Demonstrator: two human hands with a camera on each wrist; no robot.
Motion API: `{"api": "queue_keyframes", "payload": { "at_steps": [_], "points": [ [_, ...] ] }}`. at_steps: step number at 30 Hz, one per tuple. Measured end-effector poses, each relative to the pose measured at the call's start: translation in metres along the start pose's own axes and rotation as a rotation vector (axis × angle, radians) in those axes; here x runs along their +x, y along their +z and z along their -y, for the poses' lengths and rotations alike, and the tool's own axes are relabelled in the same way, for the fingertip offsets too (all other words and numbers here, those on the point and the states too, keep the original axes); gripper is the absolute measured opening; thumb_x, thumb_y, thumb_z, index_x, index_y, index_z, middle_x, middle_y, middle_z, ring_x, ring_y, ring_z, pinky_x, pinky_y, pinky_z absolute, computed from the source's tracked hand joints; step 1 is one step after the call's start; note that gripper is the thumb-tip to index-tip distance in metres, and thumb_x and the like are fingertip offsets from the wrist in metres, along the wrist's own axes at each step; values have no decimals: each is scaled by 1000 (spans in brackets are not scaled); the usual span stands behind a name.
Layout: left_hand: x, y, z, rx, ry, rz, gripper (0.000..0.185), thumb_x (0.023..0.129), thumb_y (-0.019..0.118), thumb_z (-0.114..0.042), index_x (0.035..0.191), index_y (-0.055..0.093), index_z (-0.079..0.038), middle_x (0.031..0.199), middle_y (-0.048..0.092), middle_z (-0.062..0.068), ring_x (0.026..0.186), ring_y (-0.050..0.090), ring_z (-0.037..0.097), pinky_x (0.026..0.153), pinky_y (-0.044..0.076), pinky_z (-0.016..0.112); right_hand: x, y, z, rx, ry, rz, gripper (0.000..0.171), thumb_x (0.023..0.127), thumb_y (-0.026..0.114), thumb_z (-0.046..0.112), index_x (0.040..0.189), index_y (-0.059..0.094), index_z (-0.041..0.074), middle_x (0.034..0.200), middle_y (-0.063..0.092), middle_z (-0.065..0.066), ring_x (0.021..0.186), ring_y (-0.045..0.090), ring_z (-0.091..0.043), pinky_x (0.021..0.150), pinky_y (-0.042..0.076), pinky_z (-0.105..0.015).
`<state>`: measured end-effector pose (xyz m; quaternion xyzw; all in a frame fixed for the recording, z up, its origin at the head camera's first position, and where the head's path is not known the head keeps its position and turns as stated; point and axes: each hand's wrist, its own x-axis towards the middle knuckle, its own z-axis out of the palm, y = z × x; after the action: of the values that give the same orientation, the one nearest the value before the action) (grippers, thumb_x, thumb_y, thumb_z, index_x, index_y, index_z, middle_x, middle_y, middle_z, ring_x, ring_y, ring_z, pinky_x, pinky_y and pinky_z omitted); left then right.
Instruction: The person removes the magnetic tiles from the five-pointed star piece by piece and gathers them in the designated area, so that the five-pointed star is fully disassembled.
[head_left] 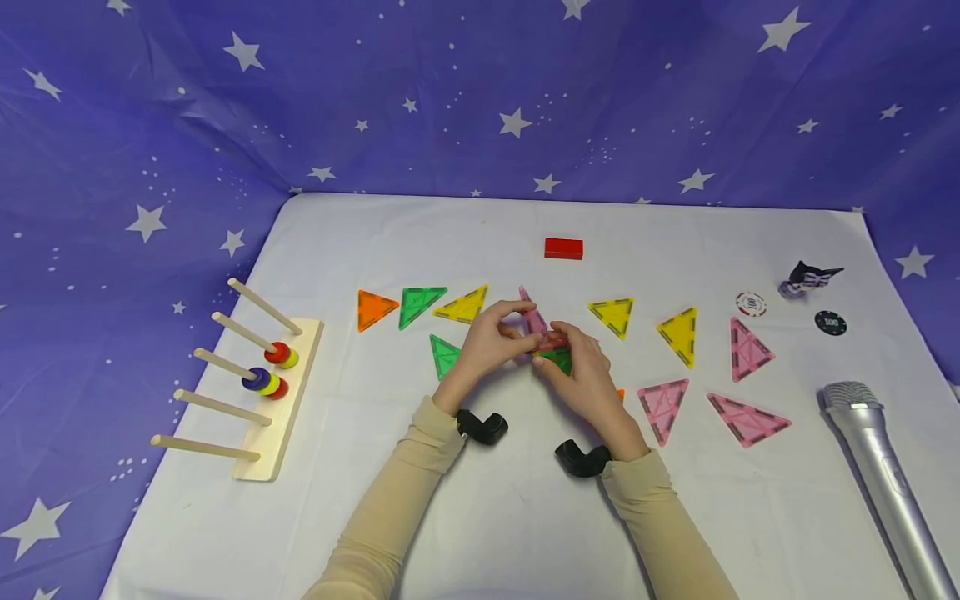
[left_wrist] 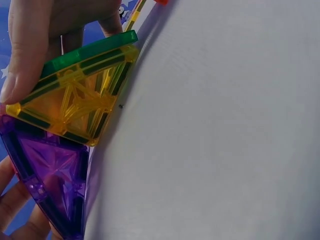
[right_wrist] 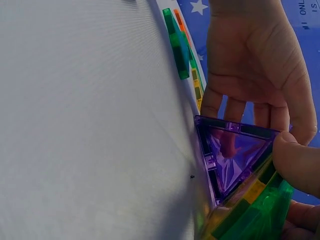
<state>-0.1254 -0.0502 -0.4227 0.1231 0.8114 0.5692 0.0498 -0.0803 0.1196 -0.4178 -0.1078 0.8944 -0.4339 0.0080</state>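
Both hands, left (head_left: 491,346) and right (head_left: 581,379), pinch joined tiles (head_left: 551,346) at mid-desk (head_left: 487,517); press edges flush, keeping your grip firm until magnets seat.

Colours on my table, from violet backdrop to red block

I see a purple star-printed backdrop (head_left: 480,92), a white tablecloth (head_left: 465,517), loose triangle tiles in orange (head_left: 373,308), green (head_left: 419,303), yellow (head_left: 613,316) and pink (head_left: 747,419), all with dark dashed edges, a red block (head_left: 563,248), and a silver microphone (head_left: 885,475); the held tile cluster (left_wrist: 70,125) looks green, yellow-orange and purple, I think.
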Motion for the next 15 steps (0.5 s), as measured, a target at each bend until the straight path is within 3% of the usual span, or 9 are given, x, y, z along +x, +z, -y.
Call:
{"api": "queue_keyframes", "payload": {
  "at_steps": [8,13,15],
  "points": [
    [1,-3,0,-25,-46,28,43,77,72,-18,117,60,-10,117,57,8,67,61,16,53,47,27,0,0,0,-7,13,-1,57,83,65,28,129,43,3,121,52,-15,119,36,-34,93,19,-59],
    [-4,-10,-21,-55,-57,60,43,79,69,-12,118,58,-2,115,57,15,62,58,15,50,44,24,0,1,-1,-9,8,-4,56,84,65,28,129,43,2,120,53,-15,117,37,-34,92,19,-59],
    [-5,-13,-26,-111,-65,76,42,79,68,-8,119,56,2,115,56,19,56,55,13,48,41,23,1,1,-1,-10,4,-3,56,84,65,28,129,43,2,122,52,-16,117,37,-34,93,19,-60]
  ]
}}
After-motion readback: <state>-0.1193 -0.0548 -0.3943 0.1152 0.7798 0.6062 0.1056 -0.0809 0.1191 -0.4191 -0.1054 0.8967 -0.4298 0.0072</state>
